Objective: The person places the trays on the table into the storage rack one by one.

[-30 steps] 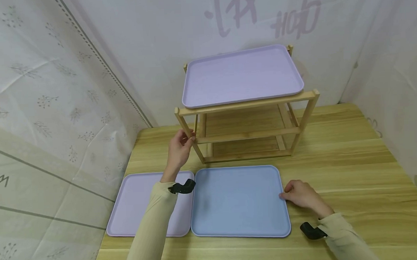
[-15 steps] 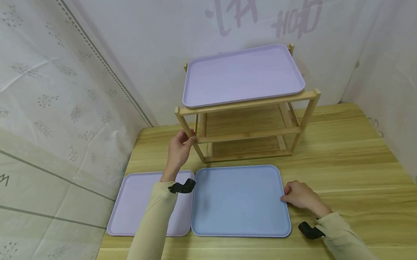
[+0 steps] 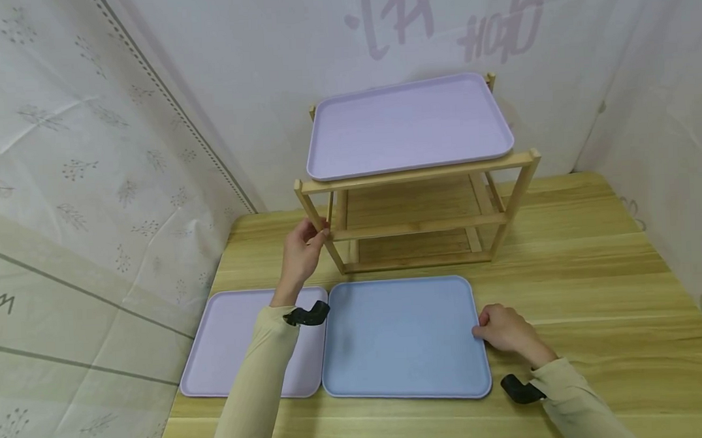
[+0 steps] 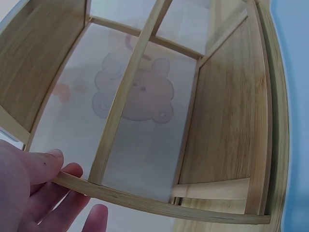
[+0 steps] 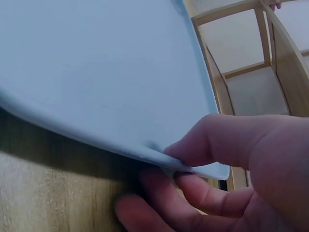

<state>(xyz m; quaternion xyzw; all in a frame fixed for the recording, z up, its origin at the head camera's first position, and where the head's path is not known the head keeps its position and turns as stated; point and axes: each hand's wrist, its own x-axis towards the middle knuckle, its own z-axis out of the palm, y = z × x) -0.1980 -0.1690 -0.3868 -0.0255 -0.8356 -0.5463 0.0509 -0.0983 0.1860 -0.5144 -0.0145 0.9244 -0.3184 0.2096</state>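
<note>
My left hand (image 3: 303,252) grips the front left post of a wooden rack (image 3: 419,228), thumb and fingers on either side of it in the left wrist view. With my right hand (image 3: 509,330) I pinch the right rim of a blue tray (image 3: 403,337): the thumb (image 5: 193,145) lies on top and the other fingers curl below the edge. That tray lies on the table in front of the rack. A purple tray (image 3: 408,126) rests on the rack's top tier, slightly askew. Another purple tray (image 3: 233,342) lies left of the blue one, partly hidden by my left forearm.
The wooden table (image 3: 595,287) extends to the right of the rack. Patterned white cloth (image 3: 89,158) hangs along the left, back and right sides. The rack's lower two tiers stand open at the front, below the top tray.
My right hand keeps its pinch on the blue tray's rim, with only a very slight shift. Both purple trays, the rack and my left hand look the same.
</note>
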